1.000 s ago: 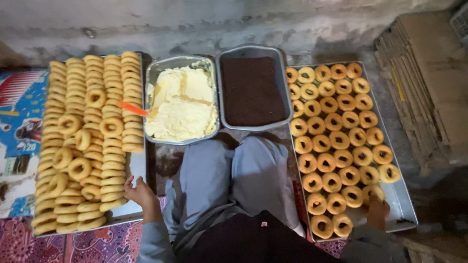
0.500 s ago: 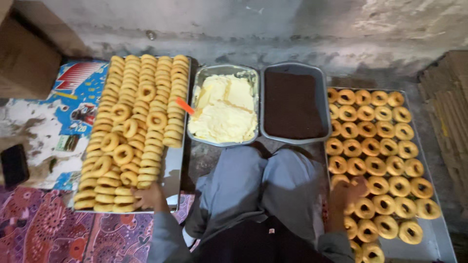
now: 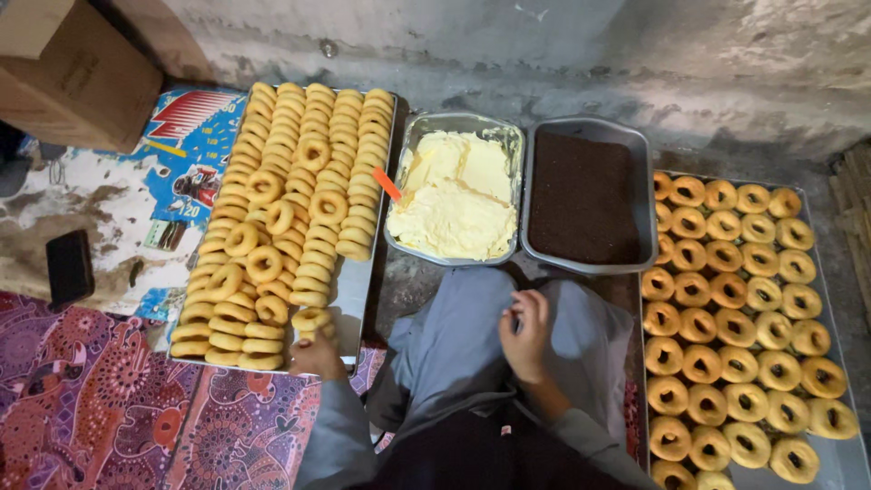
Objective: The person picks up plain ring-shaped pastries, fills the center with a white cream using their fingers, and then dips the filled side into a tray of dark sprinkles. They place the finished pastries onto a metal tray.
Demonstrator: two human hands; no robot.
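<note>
The left hand rests at the near edge of the left tray, its fingers curled around a pale ring biscuit at the bottom of the stack, thumb and fingertips closed on it. That tray is packed with rows of the same pale ring biscuits, laid overlapping in long columns with a few loose ones lying flat on top. The right hand is raised over the person's grey-clad knees, fingers bent loosely inward; whether it has hold of anything cannot be told from this angle. Beyond the knees stand two metal pans side by side, touching: the left pan holds a mound of pale yellow cream with an orange spatula handle sticking out at its left rim, and the right pan is filled with a flat layer of dark brown crumbs. To the right lies another tray on which darker, golden ring biscuits sit singly in neat rows, each lying flat and apart from its neighbours. Everything rests on the floor, which is covered on the left by a printed sheet and a patterned purple cloth. A cardboard box stands in the far left corner by the wall, and a dark phone lies near it.
</note>
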